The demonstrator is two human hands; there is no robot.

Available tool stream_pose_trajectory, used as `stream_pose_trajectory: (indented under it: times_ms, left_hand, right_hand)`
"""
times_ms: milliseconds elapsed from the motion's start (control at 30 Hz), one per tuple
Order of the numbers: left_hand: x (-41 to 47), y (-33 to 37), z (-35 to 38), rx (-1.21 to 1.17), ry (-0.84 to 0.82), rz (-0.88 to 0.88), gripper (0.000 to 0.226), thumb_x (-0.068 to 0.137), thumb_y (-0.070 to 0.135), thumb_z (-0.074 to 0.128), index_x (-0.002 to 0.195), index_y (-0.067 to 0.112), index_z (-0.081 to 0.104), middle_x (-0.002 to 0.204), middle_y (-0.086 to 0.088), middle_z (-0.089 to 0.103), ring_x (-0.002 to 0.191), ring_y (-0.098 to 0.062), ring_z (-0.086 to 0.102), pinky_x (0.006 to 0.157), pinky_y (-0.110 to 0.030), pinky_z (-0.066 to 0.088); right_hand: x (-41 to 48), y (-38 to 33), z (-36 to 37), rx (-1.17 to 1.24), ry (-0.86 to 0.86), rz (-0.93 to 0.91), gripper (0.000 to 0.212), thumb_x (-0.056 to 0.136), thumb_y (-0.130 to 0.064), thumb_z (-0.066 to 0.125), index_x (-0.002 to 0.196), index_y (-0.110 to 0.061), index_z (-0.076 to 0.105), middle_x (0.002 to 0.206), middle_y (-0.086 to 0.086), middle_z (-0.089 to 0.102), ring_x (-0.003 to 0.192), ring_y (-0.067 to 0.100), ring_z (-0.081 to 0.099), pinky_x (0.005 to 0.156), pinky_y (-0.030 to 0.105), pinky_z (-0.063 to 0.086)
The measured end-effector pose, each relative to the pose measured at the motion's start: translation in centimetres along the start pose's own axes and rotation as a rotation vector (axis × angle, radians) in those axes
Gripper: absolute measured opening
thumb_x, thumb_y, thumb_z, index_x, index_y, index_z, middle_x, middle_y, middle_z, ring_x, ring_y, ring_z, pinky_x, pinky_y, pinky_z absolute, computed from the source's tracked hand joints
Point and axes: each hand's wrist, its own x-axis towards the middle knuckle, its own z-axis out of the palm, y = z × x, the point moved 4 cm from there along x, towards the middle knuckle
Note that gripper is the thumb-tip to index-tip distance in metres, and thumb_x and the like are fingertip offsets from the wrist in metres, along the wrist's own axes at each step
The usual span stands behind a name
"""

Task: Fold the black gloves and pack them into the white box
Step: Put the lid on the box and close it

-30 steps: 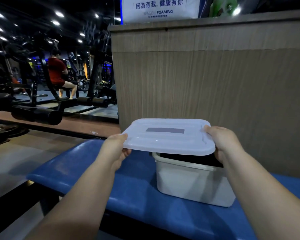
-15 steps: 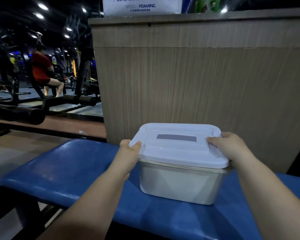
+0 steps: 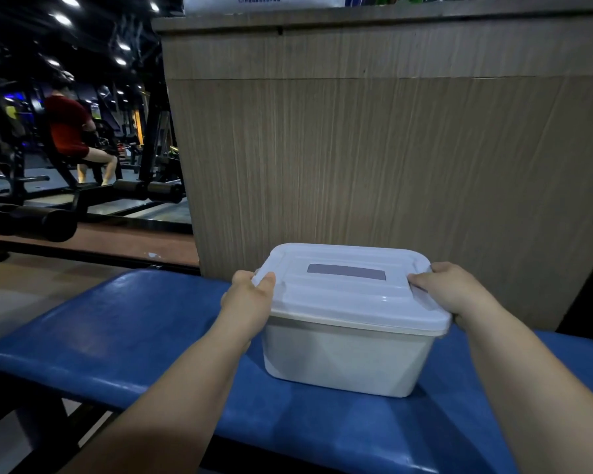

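1. The left thumb (image 3: 267,281) lies flat on the near-left corner of a translucent white plastic lid (image 3: 350,299). That hand's other fingers are tucked out of sight past the rim. On the right, one finger (image 3: 420,279) stretches along the lid's top edge while the rest curl down over its side.

2. The left hand (image 3: 249,299) and the right hand (image 3: 454,295) pinch the lid from opposite ends, with the forearms reaching in from the near side.

3. A second ago the lid was held raised and tilted over the open box, with something dark showing under it. Half a second ago it had come down. Now it sits level on the rim of the white rectangular plastic box (image 3: 343,362). This looks like the closing step, with the packing probably done.

4. The box stands on a blue padded bench (image 3: 127,340), just in front of a tall wood-grain panel (image 3: 374,159).

5. The black gloves cannot be seen. They are presumably inside, behind cloudy walls, and whether they are folded cannot be told.

6. It is also unclear whether the lid has snapped home, because both hands cover the ends where it would catch.

7. A grey label (image 3: 346,272) on the lid carries no legible text.

8. The sign above the panel is cut off at the top.

9. A person in a red shirt (image 3: 67,128) sits at a machine in the dim background.
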Motion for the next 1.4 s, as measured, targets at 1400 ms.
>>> stream_pose_trajectory:
  times_ms: [1400]
  left_hand:
    - [5.4,-0.1,0.3,-0.393,-0.168,-0.195,0.013,0.090,0.007,0.062,0.100,0.010,0.054,0.089,-0.010,0.062,0.070,-0.021,0.060,0.054,-0.028,0.048]
  right_hand:
    - [1.1,-0.2,0.4,-0.304,-0.092,0.030,0.018,0.086,-0.028,0.057,0.084,-0.010,0.061,0.086,0.007,0.062,0.064,0.017,0.054,0.049,0.025,0.036]
